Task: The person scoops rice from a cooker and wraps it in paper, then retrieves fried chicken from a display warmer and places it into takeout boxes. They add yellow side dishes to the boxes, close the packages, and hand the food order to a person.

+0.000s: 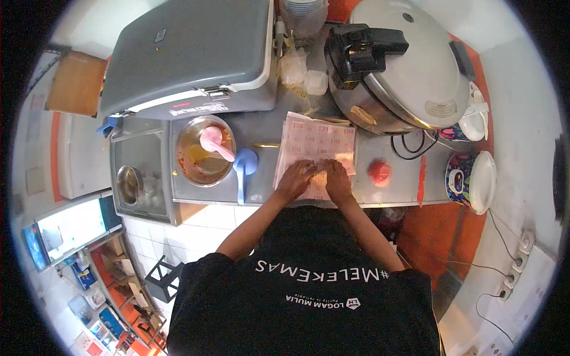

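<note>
A stack of pink printed food wrapping paper lies on the metal counter in front of me. My left hand and my right hand rest side by side over its near part, fingers bent inward and closed on the paper. Whatever is between my fingertips is mostly covered by them. Left of the paper is a blue rice scoop, its handle toward me. Beyond it stands a steel bowl with reddish residue, and a pink scoop leans in it.
A big grey cool box stands at the back left, a large lidded rice cooker at the back right. A red round bundle sits right of the paper. A patterned small appliance with a cord is at the right end.
</note>
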### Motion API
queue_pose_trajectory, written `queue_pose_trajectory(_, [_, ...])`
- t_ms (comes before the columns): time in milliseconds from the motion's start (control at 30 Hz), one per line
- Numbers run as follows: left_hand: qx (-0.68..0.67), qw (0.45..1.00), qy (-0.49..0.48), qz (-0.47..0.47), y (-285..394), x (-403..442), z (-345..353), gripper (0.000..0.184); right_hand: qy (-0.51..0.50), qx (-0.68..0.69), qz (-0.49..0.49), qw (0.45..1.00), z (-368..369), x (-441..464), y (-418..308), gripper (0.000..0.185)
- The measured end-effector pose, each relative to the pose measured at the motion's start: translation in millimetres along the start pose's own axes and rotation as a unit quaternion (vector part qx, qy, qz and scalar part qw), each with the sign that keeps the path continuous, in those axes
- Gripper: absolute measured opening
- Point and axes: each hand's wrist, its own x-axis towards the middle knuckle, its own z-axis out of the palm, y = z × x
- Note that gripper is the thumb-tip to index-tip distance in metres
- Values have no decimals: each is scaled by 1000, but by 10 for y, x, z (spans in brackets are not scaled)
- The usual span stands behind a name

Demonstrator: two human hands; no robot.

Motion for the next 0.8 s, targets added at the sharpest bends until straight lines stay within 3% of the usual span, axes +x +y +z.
queue_pose_trajectory(33, [10,1000,4,18,-70,-113,51,25,-42,51,22,998,-107,3,38,49])
queue_pose_trajectory(167, [73,993,29,86,-228,-373,-124,32,-12,-48,-15,999,-10,-166,221,56])
queue_pose_trajectory(267, [-77,992,-98,-20,-494,-287,-5,31,-111,122,112,980,-156,47,230,50])
queue_pose_trajectory(367, [21,994,-57,-92,-438,58,-38,30,-96,220,192,952,10,282,377,45])
queue_pose_trajectory(433, [46,991,-2,-129,-384,339,-91,26,57,-24,75,995,176,418,417,35])
queue_pose_trajectory(500, [96,985,-55,-130,-334,556,-227,24,64,-154,17,986,191,500,444,26])
queue_pose_trajectory(567, [174,959,-204,-95,-299,757,-420,22,-66,-162,14,984,-76,666,400,17])
queue_pose_trajectory(667, [6,991,-137,-2,-745,480,-43,20,-63,-43,38,996,35,535,409,12])
queue_pose_trajectory(767, [-195,975,-89,-50,-505,175,-92,40,-36,-2,54,998,167,149,380,16])
queue_pose_trajectory(800, [-156,984,-72,-54,-462,101,-30,39,-17,25,68,997,222,37,378,17])
